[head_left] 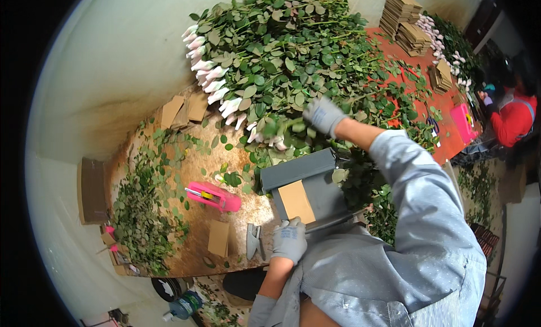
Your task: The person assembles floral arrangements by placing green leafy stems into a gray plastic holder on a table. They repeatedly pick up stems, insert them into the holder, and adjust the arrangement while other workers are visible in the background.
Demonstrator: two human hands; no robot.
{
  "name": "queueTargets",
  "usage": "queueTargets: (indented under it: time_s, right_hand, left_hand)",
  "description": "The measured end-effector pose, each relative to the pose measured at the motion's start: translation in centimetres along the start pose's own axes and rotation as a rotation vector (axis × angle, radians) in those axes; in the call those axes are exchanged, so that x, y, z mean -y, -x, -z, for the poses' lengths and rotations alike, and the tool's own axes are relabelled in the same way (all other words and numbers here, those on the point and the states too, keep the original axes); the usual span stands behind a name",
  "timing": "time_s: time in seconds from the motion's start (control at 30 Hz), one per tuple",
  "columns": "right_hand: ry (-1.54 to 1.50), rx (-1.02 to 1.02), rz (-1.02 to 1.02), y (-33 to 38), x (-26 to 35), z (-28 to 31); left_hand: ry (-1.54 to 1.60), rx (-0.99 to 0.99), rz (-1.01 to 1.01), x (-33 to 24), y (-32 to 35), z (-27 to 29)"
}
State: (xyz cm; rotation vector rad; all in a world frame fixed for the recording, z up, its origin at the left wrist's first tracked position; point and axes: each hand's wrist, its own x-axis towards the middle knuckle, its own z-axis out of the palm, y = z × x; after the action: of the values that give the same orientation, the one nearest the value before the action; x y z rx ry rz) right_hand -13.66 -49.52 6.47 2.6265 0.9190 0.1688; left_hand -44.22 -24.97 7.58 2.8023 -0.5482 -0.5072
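My right hand (325, 116), in a grey glove, reaches out to the front of a big pile of leafy rose stems (293, 56). Its fingers are closed around a rose stem, whose leaves (280, 127) are smeared by motion. Pale pink rose heads in white sleeves (216, 85) line the pile's left side. In front of me is a grey angled tray (301, 168) with a flat cardboard sheet (296, 202) lying in it. My gloved left hand (289, 241) is closed at the sheet's near edge, its fingertips pinching the cardboard.
A pink stapler-like tool (214, 196), a small cardboard piece (218, 238) and a grey clip-like tool (253, 241) lie left of the tray. Loose leaves (141, 208) heap at the left. Cardboard stacks (399, 14) stand far right, near another person in red (511, 121).
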Motion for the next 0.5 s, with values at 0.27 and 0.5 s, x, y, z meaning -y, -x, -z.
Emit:
queueTargets:
  time_s: [0.27,0.5]
  right_hand:
    - [0.095,-0.285,-0.078,8.2,-3.3,17.4]
    - [-0.071,0.307,0.132,16.5,8.5,13.0]
  left_hand:
    - [0.02,-0.012,-0.052,0.1,-0.1,0.1]
    - [0.055,-0.053,-0.032,0.2,0.0,0.1]
